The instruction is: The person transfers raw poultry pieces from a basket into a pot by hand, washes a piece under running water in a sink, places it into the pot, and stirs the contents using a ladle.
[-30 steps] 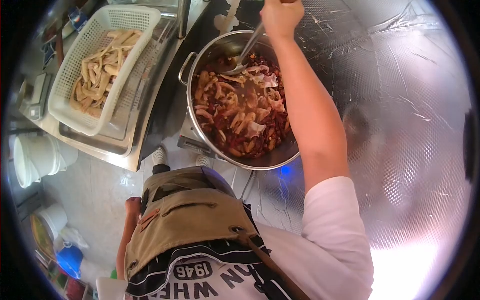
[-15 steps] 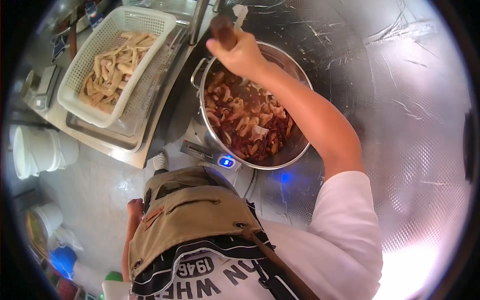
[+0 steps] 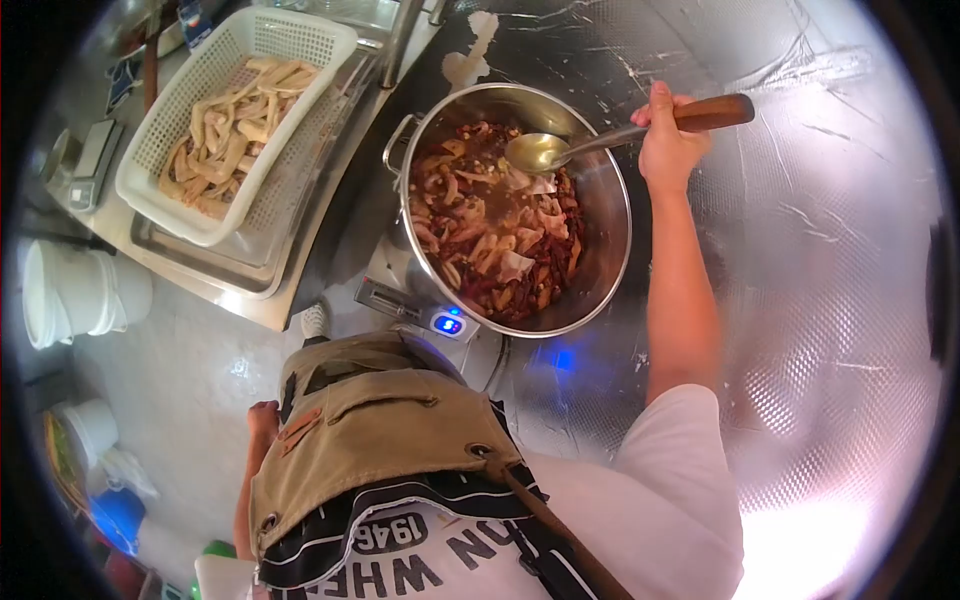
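My right hand [image 3: 668, 145] is closed around the handle of a metal ladle [image 3: 540, 153] with a brown wooden grip end. The ladle's bowl, holding yellowish liquid, is over the food at the far side of a large steel pot [image 3: 622, 255]. In the pot lies a reddish-brown stew [image 3: 485, 240] of pale meat pieces, dark red bits and broth. Down at my left side, beside the tan apron [image 3: 390, 425], my left hand [image 3: 262, 418] is curled closed and nothing shows in it.
To the left, a white perforated basket [image 3: 235, 220] of pale, long meat pieces [image 3: 235, 130] stands on a steel tray [image 3: 260, 280]. A lit blue display [image 3: 448, 324] sits at the pot's near side. White buckets [image 3: 75, 295] stand on the floor. Silvery quilted sheeting [image 3: 780, 300] covers the right side.
My right hand has swung from above the pot's far left rim to beyond its right rim. The ladle's bowl, hidden before, now shows over the stew with liquid in it.
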A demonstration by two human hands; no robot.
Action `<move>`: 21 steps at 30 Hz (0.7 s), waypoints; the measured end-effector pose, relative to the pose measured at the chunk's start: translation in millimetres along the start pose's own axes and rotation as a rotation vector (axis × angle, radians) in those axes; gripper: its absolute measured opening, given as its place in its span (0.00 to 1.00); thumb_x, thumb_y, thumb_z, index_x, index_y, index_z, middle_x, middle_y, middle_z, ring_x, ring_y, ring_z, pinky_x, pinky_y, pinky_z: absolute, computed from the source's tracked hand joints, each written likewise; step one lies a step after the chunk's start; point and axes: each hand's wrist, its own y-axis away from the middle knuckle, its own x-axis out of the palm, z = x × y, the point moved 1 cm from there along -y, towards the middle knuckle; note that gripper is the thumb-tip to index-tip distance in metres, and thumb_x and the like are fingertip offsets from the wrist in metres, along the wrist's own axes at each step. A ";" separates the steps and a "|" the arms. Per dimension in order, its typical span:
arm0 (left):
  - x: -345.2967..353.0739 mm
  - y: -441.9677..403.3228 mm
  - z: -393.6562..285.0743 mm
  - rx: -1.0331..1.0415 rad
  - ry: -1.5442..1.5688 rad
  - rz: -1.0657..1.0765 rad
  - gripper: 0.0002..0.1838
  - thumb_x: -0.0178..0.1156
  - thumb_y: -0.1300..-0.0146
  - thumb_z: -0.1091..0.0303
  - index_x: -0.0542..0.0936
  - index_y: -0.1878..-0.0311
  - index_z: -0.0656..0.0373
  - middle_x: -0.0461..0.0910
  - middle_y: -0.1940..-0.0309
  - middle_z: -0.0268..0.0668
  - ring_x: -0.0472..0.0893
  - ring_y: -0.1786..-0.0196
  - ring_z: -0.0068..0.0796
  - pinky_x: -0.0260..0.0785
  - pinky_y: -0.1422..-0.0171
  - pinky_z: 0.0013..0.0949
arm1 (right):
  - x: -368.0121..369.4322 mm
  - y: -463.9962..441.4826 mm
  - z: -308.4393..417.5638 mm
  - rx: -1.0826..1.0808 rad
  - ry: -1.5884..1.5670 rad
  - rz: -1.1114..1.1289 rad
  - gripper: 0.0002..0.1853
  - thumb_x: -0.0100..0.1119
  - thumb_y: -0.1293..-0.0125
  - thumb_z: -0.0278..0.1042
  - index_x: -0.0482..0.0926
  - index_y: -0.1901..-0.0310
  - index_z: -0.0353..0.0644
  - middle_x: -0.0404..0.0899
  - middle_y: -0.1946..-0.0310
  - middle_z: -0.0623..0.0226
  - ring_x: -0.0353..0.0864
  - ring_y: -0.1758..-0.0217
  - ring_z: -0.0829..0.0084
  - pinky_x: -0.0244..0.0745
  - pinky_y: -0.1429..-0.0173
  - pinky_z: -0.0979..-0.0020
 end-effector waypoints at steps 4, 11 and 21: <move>-5.9 -0.8 -17.2 0.051 0.011 0.060 0.09 0.56 0.45 0.69 0.78 0.72 0.68 0.75 0.83 0.37 0.71 0.83 0.26 0.62 0.79 0.33 | -34.0 6.5 -25.0 0.102 -0.023 -0.151 0.11 0.64 0.36 0.29 0.72 0.71 0.36 0.75 0.82 0.64 0.75 0.80 0.74 0.74 0.69 0.71; 1.5 -7.7 -39.8 0.091 -0.120 0.063 0.10 0.56 0.44 0.69 0.77 0.75 0.65 0.76 0.82 0.36 0.73 0.82 0.27 0.66 0.78 0.34 | -53.7 40.5 -26.9 0.158 -0.034 -0.183 0.10 0.62 0.35 0.28 0.71 0.72 0.37 0.75 0.82 0.64 0.75 0.79 0.73 0.74 0.69 0.70; 5.7 -18.1 -27.2 0.143 -0.126 0.064 0.09 0.54 0.42 0.71 0.75 0.76 0.64 0.78 0.80 0.37 0.77 0.81 0.30 0.68 0.77 0.37 | -35.8 110.3 -39.1 0.102 0.190 -0.078 0.13 0.60 0.32 0.31 0.69 0.73 0.39 0.74 0.82 0.68 0.76 0.77 0.76 0.74 0.66 0.72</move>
